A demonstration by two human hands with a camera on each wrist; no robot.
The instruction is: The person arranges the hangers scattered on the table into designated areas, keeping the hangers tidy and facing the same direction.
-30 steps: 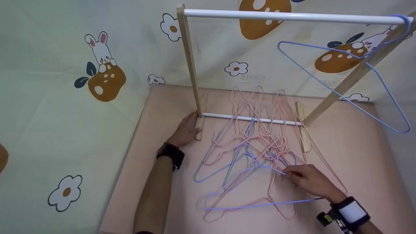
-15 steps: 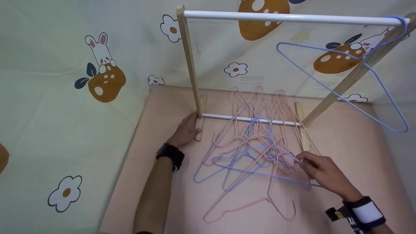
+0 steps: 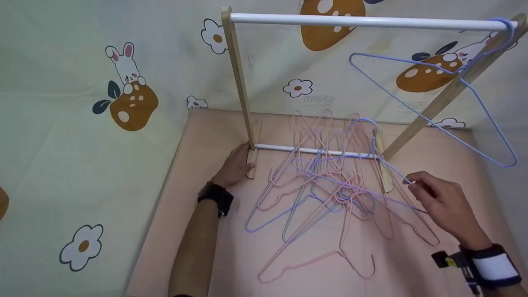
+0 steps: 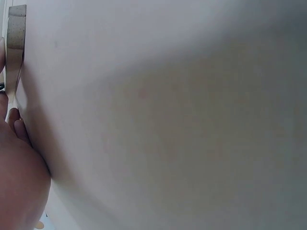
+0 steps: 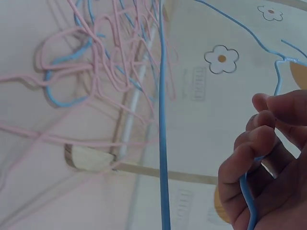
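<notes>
My right hand (image 3: 447,206) grips a blue wire hanger (image 3: 394,168) by one shoulder. Its hook points toward the back, above the lower bar of a small clothes rack (image 3: 350,20). In the right wrist view the fingers curl round the blue wire, and the hanger's long straight bar runs down the middle. My left hand (image 3: 235,166) holds the rack's left wooden foot (image 3: 252,167), thumb on the near side. The left wrist view shows only part of that hand beside the wood. Another blue hanger (image 3: 495,128) hangs at the right end of the rack's top bar.
Several pink and blue hangers (image 3: 350,198) lie tangled on the pink surface (image 3: 198,136), some across the rack's lower bar (image 3: 276,147). One pink hanger (image 3: 311,260) lies nearest the front. A patterned sheet (image 3: 49,136) covers the walls behind and at left.
My right hand has lifted the blue hanger and carried it back and to the right, up off the front of the pile. The left hand stays on the rack's foot.
</notes>
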